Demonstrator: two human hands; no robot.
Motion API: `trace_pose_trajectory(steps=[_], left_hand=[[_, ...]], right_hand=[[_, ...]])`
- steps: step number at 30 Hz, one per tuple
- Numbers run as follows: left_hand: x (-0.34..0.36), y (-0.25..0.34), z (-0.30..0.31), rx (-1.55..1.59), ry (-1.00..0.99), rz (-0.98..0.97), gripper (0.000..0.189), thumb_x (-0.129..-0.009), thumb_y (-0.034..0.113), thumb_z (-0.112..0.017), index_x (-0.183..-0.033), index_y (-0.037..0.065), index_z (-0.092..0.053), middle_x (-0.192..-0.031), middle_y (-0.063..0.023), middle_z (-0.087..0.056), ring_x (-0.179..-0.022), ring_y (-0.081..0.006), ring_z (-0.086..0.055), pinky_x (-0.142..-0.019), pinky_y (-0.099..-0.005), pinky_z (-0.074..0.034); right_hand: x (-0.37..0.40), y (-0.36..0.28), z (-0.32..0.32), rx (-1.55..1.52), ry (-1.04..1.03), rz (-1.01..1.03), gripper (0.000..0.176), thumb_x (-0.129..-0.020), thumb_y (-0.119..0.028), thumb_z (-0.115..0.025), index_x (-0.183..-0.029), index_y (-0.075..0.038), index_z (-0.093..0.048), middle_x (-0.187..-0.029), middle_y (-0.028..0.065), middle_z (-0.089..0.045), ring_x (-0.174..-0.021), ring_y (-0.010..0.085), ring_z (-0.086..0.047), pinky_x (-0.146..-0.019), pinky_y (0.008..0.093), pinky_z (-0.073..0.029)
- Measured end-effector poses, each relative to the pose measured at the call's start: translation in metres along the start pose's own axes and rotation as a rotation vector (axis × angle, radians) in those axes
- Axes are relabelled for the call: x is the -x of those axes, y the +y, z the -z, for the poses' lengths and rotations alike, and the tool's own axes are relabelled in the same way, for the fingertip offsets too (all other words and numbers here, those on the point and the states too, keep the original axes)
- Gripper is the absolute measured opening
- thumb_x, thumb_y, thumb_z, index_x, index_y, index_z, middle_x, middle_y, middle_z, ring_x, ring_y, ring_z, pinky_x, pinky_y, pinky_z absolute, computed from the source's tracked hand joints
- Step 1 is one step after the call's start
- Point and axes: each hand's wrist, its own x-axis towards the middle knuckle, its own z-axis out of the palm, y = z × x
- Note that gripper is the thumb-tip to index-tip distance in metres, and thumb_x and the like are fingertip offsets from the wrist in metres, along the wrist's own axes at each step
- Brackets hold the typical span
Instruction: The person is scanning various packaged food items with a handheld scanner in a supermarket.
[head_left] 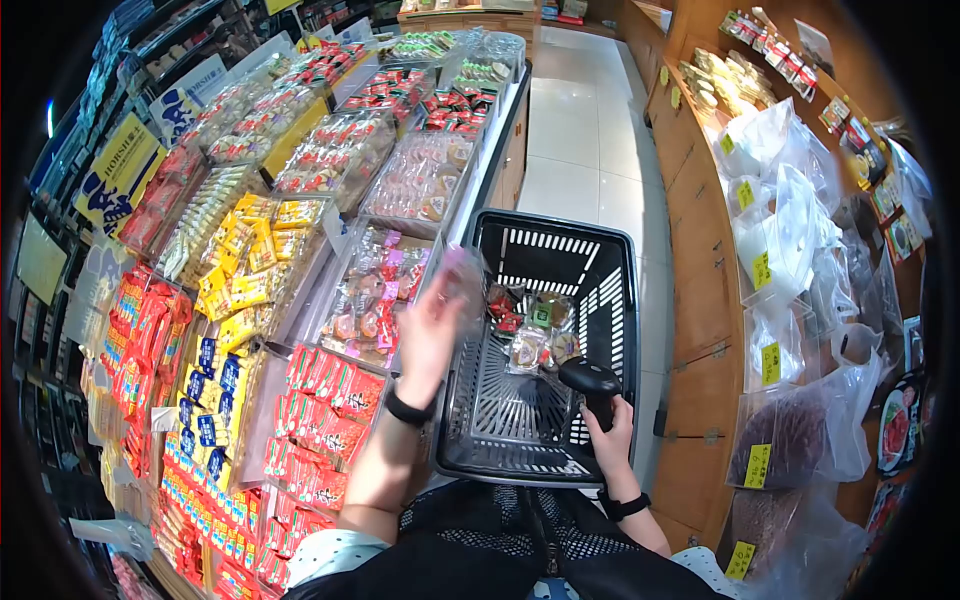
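Note:
My left hand (pixel 428 335), smeared by motion, is closed on a small clear-wrapped snack packet (pixel 462 275) with pink on it, at the left rim of the basket. The black plastic shopping basket (pixel 625 300) stands in front of me. Inside lie several small packets: red ones (pixel 506 308), a green-labelled one (pixel 545 315) and clear-wrapped ones (pixel 528 350). My right hand (pixel 612 440) is wrapped round a black, round-topped handle (pixel 590 377) at the basket's near right side. Left of my left hand is a bin of clear-wrapped snacks with pink labels (pixel 375 285).
A sloping display of clear bins fills the left, with yellow packets (pixel 250 250), red packets (pixel 320 420) and blue-and-yellow packets (pixel 212 400). Wooden cabinets (pixel 695 300) run along the right, bearing plastic bags (pixel 790 230) with yellow tags. A tiled aisle (pixel 580 130) extends ahead.

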Motion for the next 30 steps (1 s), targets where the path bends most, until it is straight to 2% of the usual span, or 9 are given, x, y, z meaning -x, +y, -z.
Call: trace_pose_trajectory(steps=[3, 8, 13, 15, 17, 18, 20, 23, 30], left_hand=[[-0.051, -0.029, 0.023, -0.558, 0.222, -0.219, 0.047, -0.079, 0.009, -0.056, -0.125, 0.007, -0.047, -0.082, -0.0168, -0.063, -0.063, -0.0284, -0.062, -0.059, -0.0395, -0.048], [-0.107, -0.120, 0.007, -0.959, 0.240, -0.403, 0.036, -0.080, 0.004, -0.051, -0.115, -0.002, -0.048, -0.092, -0.0176, -0.061, -0.075, -0.0287, -0.063, -0.064, -0.0342, -0.052], [-0.124, -0.158, -0.028, -1.243, -0.265, -0.201, 0.030, -0.083, 0.011, -0.048, -0.111, -0.001, -0.048, -0.099, -0.0194, -0.058, -0.087, -0.0286, -0.061, -0.067, -0.0330, -0.052], [-0.132, -0.152, -0.027, -1.148, -0.495, -0.055, 0.034, -0.086, 0.017, -0.045, -0.114, -0.001, -0.046, -0.107, -0.0220, -0.054, -0.096, -0.0326, -0.057, -0.070, -0.0362, -0.051], [-0.117, -0.150, -0.020, -1.008, -0.275, -0.061, 0.039, -0.089, 0.023, -0.043, -0.118, -0.002, -0.044, -0.111, -0.0249, -0.052, -0.105, -0.0375, -0.051, -0.079, -0.0418, -0.048], [-0.111, -0.144, -0.012, -0.879, -0.379, -0.005, 0.045, -0.089, 0.026, -0.043, -0.122, -0.004, -0.040, -0.115, -0.0287, -0.047, -0.114, -0.0406, -0.042, -0.088, -0.0463, -0.041], [-0.072, -0.146, -0.006, -0.720, -0.123, -0.254, 0.048, -0.090, 0.027, -0.043, -0.123, -0.006, -0.037, -0.120, -0.0310, -0.041, -0.115, -0.0438, -0.038, -0.093, -0.0495, -0.035], [0.017, -0.062, 0.013, -0.409, -0.345, -0.036, 0.063, -0.087, 0.030, -0.049, -0.131, -0.009, -0.026, -0.132, -0.0324, -0.029, -0.125, -0.0427, -0.028, -0.102, -0.0458, -0.027], [0.087, -0.067, 0.013, -0.601, -0.546, -0.145, 0.075, -0.077, 0.027, -0.062, -0.133, -0.006, -0.024, -0.138, -0.0330, -0.012, -0.129, -0.0458, -0.015, -0.101, -0.0524, -0.025]], right_hand=[[0.000, 0.005, -0.001, 0.016, 0.011, -0.001, 0.046, -0.071, -0.019, -0.072, -0.107, 0.000, -0.051, -0.095, 0.0124, -0.050, -0.094, 0.0268, -0.047, -0.082, 0.0347, -0.040], [-0.004, 0.013, -0.002, 0.008, 0.046, -0.028, 0.047, -0.073, -0.018, -0.071, -0.110, 0.002, -0.050, -0.098, 0.0138, -0.052, -0.093, 0.0255, -0.052, -0.082, 0.0337, -0.042], [-0.008, 0.008, -0.003, -0.080, 0.077, -0.102, 0.047, -0.075, -0.017, -0.069, -0.112, 0.003, -0.049, -0.101, 0.0143, -0.055, -0.092, 0.0227, -0.056, -0.082, 0.0321, -0.043], [-0.009, 0.005, -0.005, -0.062, 0.078, -0.103, 0.046, -0.076, -0.016, -0.069, -0.112, 0.003, -0.048, -0.103, 0.0141, -0.054, -0.094, 0.0213, -0.056, -0.082, 0.0316, -0.043], [-0.008, -0.001, -0.007, -0.041, 0.087, -0.105, 0.046, -0.076, -0.016, -0.069, -0.112, 0.004, -0.048, -0.102, 0.0141, -0.055, -0.093, 0.0208, -0.056, -0.082, 0.0312, -0.044], [-0.009, -0.006, -0.008, -0.084, 0.082, -0.129, 0.046, -0.076, -0.015, -0.069, -0.112, 0.003, -0.048, -0.103, 0.0151, -0.054, -0.093, 0.0212, -0.056, -0.082, 0.0314, -0.043], [-0.007, -0.005, -0.011, -0.038, 0.116, -0.143, 0.045, -0.076, -0.015, -0.069, -0.112, 0.003, -0.049, -0.105, 0.0156, -0.053, -0.094, 0.0216, -0.056, -0.083, 0.0316, -0.043], [-0.003, -0.001, -0.016, 0.131, 0.209, -0.101, 0.044, -0.077, -0.015, -0.068, -0.112, 0.002, -0.049, -0.112, 0.0165, -0.048, -0.098, 0.0227, -0.053, -0.085, 0.0319, -0.041], [0.000, 0.001, -0.030, 0.159, 0.290, -0.132, 0.046, -0.078, -0.016, -0.067, -0.116, 0.001, -0.047, -0.125, 0.0200, -0.040, -0.115, 0.0290, -0.043, -0.096, 0.0370, -0.035]])
